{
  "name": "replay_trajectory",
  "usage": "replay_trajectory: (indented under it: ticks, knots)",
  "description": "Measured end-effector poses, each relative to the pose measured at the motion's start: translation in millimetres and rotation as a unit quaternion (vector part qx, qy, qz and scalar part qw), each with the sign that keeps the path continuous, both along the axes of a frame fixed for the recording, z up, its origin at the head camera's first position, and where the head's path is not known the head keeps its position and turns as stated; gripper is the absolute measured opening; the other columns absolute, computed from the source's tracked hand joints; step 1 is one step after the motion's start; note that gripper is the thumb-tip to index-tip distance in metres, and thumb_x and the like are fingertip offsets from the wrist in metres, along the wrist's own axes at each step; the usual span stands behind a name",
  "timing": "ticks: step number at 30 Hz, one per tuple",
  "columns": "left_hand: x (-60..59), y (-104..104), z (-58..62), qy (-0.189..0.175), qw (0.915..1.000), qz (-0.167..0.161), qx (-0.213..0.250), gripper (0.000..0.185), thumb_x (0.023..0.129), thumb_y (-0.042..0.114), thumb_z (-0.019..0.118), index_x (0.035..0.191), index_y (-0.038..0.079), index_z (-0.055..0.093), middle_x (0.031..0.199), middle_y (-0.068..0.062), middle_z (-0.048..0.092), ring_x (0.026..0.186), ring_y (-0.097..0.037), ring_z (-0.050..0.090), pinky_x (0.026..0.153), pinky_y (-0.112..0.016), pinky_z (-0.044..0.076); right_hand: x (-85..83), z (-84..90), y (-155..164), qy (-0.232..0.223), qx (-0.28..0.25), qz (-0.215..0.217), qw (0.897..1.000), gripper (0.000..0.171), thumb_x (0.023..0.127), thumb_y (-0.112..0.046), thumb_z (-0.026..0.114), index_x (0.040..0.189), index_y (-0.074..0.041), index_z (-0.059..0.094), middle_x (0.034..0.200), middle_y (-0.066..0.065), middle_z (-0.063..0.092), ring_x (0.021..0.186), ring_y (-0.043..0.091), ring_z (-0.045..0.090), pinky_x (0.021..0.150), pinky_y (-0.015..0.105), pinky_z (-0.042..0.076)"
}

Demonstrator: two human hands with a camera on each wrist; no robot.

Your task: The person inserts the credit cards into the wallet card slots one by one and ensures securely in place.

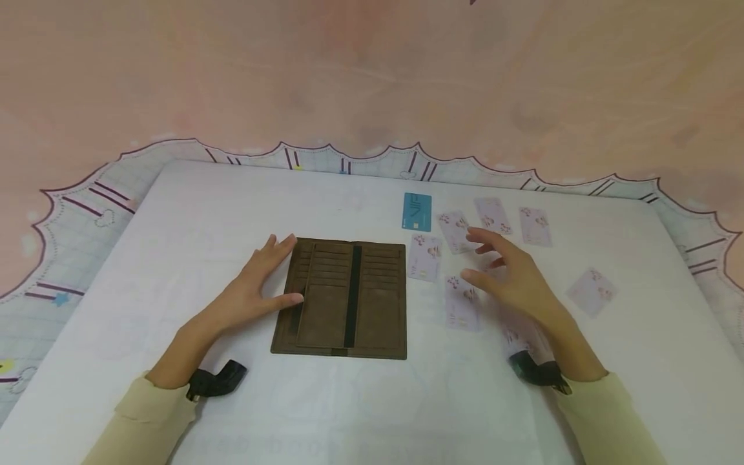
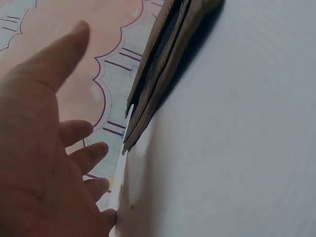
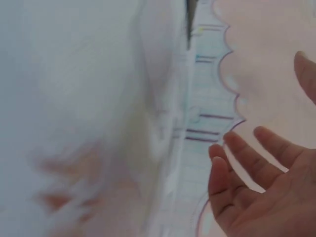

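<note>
A brown bifold wallet (image 1: 380, 320) lies spread open on the white table, with rows of card slots on both halves and a dark strip down the middle. My left hand (image 1: 256, 284) is at its left side, thumb overlapping the left edge and fingertips by the top left corner. Over the pale cards to the right hovers my right hand (image 1: 511, 278), fingers loosely bent, with nothing in its grasp. A pale printed card (image 1: 462, 303) lies below its thumb, and another card (image 1: 453, 231) is near its fingertips. The right wrist view shows the fingers (image 3: 256, 158) apart from any card.
A blue VIP card (image 1: 416, 212) lies beyond the wallet's top right corner. Several pale cards are scattered around, including one card (image 1: 593, 292) off to the right and one card (image 1: 517, 332) partly hidden under the right forearm. The table's far edge (image 1: 349, 174) borders a patterned cloth.
</note>
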State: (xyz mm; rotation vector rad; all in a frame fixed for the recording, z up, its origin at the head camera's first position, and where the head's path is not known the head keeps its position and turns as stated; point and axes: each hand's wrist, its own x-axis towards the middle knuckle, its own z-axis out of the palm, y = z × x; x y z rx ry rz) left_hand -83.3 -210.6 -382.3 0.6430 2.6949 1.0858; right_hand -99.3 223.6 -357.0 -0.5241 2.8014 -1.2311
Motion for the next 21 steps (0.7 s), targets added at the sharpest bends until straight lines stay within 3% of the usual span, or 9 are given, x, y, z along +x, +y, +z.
replay_trajectory:
  ticks: [7, 13, 21]
  knots:
    - [0.1, 3, -9.8, 0.052, 0.9983, -0.017, -0.021, 0.098, 0.077, 0.034, 0.08, 0.153, 0.009, 0.022, 0.156, -0.015, 0.023, 0.144, -0.035, 0.006, 0.113, -0.051, -0.004, -0.9, 10.1, -15, -0.043, -0.009, -0.014, 0.999, 0.064, 0.087, -0.036, 0.07, 0.144, -0.022, 0.043, 0.135, 0.005, 0.053, 0.114, 0.021, 0.05, 0.092, 0.045, 0.043]
    - [0.0, 4, -12.7, 0.061, 0.9973, -0.016, -0.036, 0.104, 0.071, 0.039, 0.083, 0.152, 0.007, 0.025, 0.156, -0.012, 0.024, 0.144, -0.033, 0.009, 0.114, -0.05, -0.004, -10.0, -2.1, -24, -0.072, -0.035, -0.028, 0.996, 0.063, 0.087, -0.038, 0.07, 0.142, -0.018, 0.046, 0.132, 0.005, 0.056, 0.11, 0.022, 0.052, 0.09, 0.043, 0.043]
    - [-0.7, 6, -14.5, 0.054, 0.9975, -0.018, -0.042, 0.101, 0.072, 0.042, 0.082, 0.149, 0.003, 0.03, 0.156, -0.011, 0.024, 0.144, -0.032, 0.009, 0.114, -0.05, -0.004, -18.2, -15.7, -29, -0.083, -0.033, -0.063, 0.994, 0.061, 0.083, -0.04, 0.074, 0.137, -0.022, 0.052, 0.125, 0.0, 0.057, 0.099, 0.022, 0.05, 0.084, 0.039, 0.041]
